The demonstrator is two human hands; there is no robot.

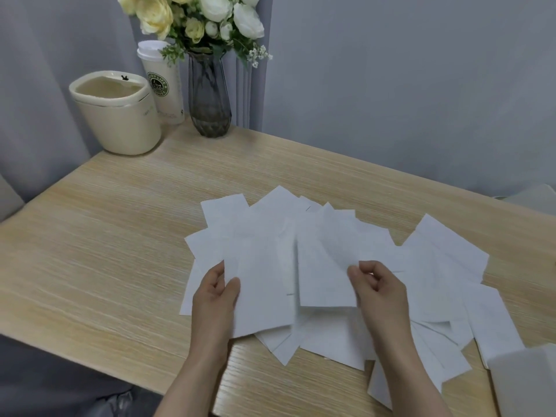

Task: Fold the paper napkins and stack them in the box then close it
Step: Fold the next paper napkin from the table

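Observation:
Several white paper napkins lie spread and overlapping across the wooden table. My left hand pinches the left edge of one napkin, thumb on top. My right hand pinches the right edge of another napkin between thumb and curled fingers, holding it slightly raised above the pile. A pale box shows partly at the bottom right corner, with napkins reaching up to it; I cannot tell whether it stands open.
At the table's back left stand a cream bin, a lidded paper cup and a dark glass vase with white and yellow flowers. A pale object sits at the far right edge. Grey walls surround the table.

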